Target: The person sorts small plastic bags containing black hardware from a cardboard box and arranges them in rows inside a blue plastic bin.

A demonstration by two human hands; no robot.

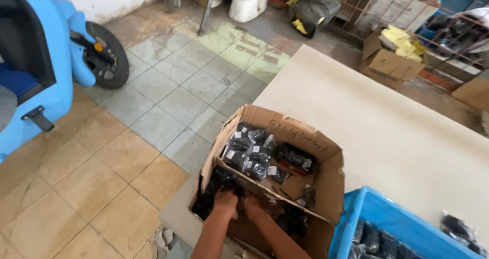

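Observation:
An open brown cardboard box (331, 180) stands on the near corner of a pale table (387, 121). It is full of small black bagged packets (252, 149) with white labels. Both my hands reach down into the near part of the box. My left hand (225, 202) has its fingers buried among the black packets. My right hand (253, 207) lies right beside it, also pressed into the packets. The packets hide the fingertips, so whether either hand grips one cannot be told.
A blue plastic crate (356, 213) with more black packets stands right of the box. Left is tiled floor with a light blue vehicle (46, 50) and its black wheel (104, 55). Beyond the table stand a cardboard box of yellow items (389, 60), metal racks and a white toilet base (248, 2).

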